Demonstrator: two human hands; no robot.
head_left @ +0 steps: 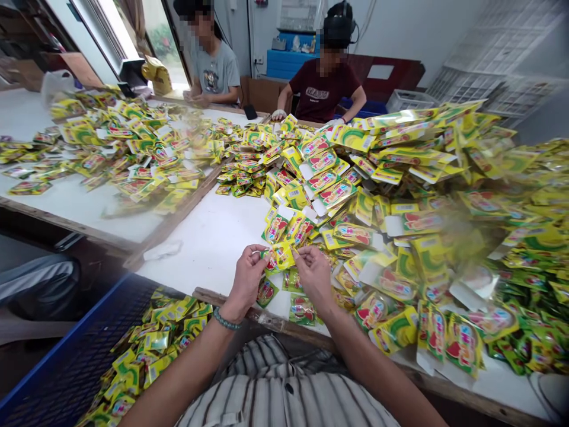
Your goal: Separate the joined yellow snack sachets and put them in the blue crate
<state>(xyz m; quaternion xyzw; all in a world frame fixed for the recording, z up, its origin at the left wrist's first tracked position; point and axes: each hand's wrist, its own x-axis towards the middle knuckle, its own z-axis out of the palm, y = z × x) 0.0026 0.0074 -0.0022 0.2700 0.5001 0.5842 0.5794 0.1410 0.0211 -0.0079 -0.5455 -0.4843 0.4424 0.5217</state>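
Both my hands meet over the near edge of a white table. My left hand and my right hand each pinch one side of a small yellow-green packet with red fruit print, held just above the table. A beaded bracelet circles my left wrist. Loose clear sachets lie on the table under my hands. A huge pile of the same yellow packets spreads to the right and ahead of my hands.
A blue crate at lower left holds several packets. A second table at left carries another packet pile. Two seated people work at the far end. White crates stand at back right.
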